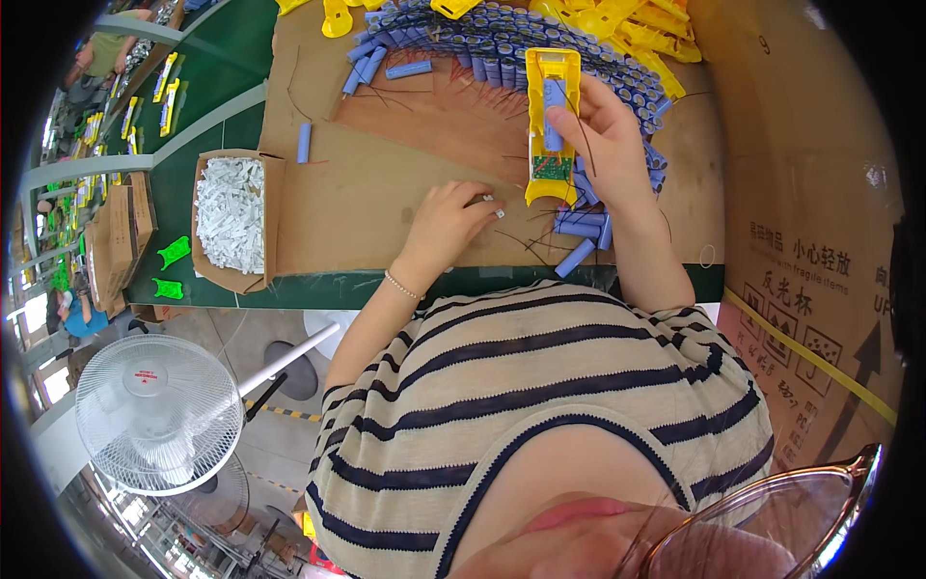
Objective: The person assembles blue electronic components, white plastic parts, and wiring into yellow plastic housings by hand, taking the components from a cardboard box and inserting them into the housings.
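My right hand (pixel 612 145) grips a long yellow plastic housing (pixel 533 125), held upright over the cardboard-covered table. Inside the housing sit a blue cylindrical battery (pixel 554 116), with my thumb pressed on it, and a small green circuit board (pixel 552 168). Thin wires run out around the board. Lower and to the left, my left hand (pixel 451 224) is closed in a pinch on a small white plastic piece (pixel 500 213), mostly covered by the fingers. Several loose blue batteries with wires (pixel 579 253) lie below the housing.
A dense bank of blue batteries (pixel 502 43) spans the back of the table, with yellow housings (pixel 632 39) heaped at the back right. An open carton of white pieces (pixel 272 222) stands at left, beside green plastic parts (pixel 175 252). A tall cardboard box (pixel 801 174) walls the right.
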